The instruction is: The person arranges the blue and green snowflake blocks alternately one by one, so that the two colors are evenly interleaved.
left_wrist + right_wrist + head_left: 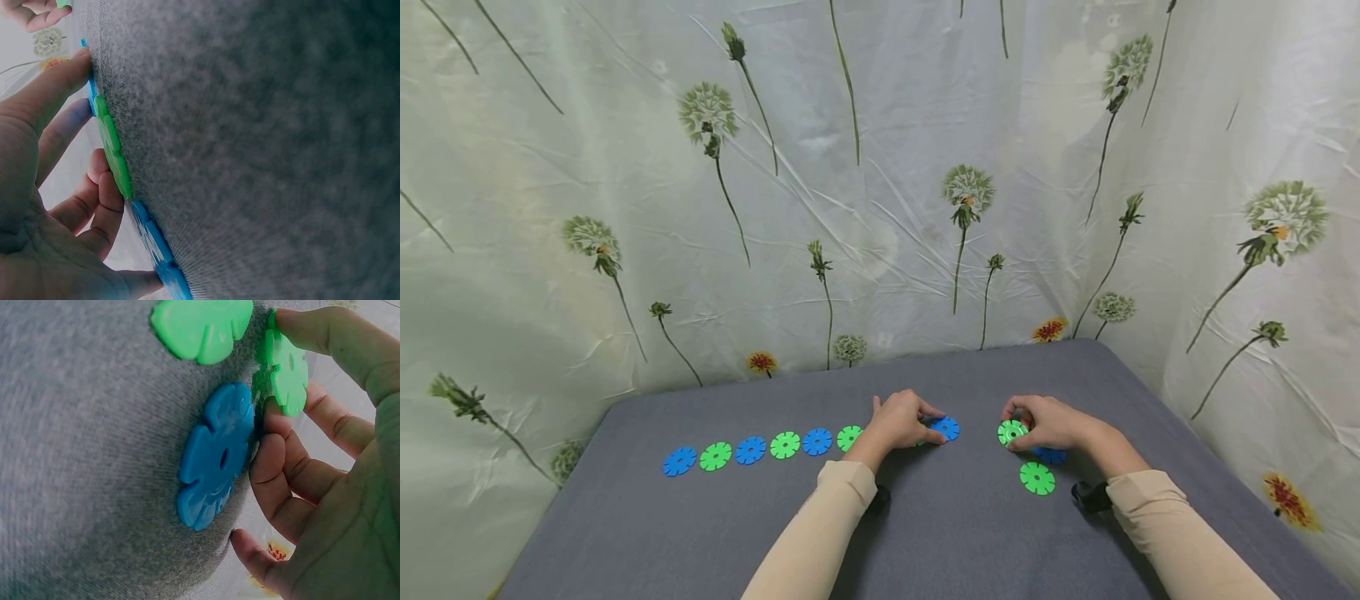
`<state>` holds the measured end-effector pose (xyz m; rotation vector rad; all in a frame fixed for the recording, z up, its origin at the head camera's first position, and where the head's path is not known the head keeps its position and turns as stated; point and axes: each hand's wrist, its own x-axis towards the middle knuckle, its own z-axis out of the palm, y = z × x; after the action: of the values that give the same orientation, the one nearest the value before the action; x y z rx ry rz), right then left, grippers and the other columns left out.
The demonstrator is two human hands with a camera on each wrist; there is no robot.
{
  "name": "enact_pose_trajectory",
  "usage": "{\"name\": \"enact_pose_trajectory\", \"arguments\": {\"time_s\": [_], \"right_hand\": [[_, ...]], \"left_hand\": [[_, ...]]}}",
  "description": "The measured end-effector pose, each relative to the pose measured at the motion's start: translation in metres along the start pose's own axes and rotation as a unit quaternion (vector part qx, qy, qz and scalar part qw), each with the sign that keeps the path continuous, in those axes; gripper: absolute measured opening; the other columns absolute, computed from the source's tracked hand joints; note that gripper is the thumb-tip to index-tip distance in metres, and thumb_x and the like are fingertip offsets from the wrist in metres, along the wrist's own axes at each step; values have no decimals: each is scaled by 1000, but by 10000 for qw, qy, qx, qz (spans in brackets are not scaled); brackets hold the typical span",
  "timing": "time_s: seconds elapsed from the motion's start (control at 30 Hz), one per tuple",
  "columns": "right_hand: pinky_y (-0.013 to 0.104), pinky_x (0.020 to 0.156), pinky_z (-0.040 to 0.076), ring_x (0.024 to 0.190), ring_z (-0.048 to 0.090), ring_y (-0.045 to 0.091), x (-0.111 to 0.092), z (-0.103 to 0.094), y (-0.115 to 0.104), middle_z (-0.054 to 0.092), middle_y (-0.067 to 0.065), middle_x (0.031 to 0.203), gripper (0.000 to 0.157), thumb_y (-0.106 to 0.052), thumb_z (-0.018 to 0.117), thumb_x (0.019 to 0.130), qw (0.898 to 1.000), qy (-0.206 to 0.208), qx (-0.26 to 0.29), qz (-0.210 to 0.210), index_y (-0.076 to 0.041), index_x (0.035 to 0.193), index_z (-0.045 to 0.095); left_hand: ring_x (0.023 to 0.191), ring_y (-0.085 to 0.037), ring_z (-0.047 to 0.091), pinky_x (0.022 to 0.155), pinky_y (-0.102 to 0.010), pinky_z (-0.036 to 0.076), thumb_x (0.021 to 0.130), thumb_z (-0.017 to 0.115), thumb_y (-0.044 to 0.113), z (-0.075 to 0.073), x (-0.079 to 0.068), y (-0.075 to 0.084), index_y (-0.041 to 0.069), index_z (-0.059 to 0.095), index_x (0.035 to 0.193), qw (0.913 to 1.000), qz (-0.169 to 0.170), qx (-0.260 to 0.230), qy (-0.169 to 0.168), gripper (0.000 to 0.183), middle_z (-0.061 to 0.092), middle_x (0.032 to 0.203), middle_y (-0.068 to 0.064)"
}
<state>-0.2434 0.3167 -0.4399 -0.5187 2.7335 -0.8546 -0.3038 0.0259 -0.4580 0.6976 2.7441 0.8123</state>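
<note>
My left hand point(898, 422) pinches a blue notched, flower-shaped disc point(946, 428) flat on the table, at the right end of a row of discs. In the left wrist view its thumb and a finger are at that disc's edges, and a green disc point(112, 147) and another blue disc point(153, 244) lie under the hand. My right hand point(1056, 423) holds a green flower-shaped disc point(289, 369) by its edge between thumb and fingers, tilted up off the table. Beneath that hand lie a loose blue disc point(219, 456) and a loose green disc point(1037, 478).
The row of alternating blue and green discs point(750, 451) runs leftward from my left hand, partly hidden by it. A grey cloth point(700, 542) covers the table. A pale curtain point(880, 208) printed with dandelions hangs behind and along the sides.
</note>
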Motion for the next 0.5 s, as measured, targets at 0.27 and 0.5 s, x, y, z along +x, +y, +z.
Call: {"name": "enact_pose_trajectory", "arguments": {"time_s": [0.27, 0.5], "right_hand": [[30, 66, 42, 72, 51, 12, 0, -2, 3, 59, -1, 82, 38, -27, 87, 89, 9997, -122, 197, 56, -10, 119, 69], [30, 70, 43, 79, 50, 13, 0, -5, 8, 60, 3, 92, 47, -18, 89, 86, 9986, -364, 373, -88, -6, 126, 67]], "left_hand": [[120, -23, 70, 130, -75, 8, 85, 94, 35, 0, -2, 2, 33, 85, 117, 10000, -8, -61, -13, 33, 78, 124, 1], [117, -21, 71, 129, -76, 9, 85, 94, 35, -1, -2, 1, 34, 85, 117, 10000, 27, -28, 23, 33, 78, 121, 1]]}}
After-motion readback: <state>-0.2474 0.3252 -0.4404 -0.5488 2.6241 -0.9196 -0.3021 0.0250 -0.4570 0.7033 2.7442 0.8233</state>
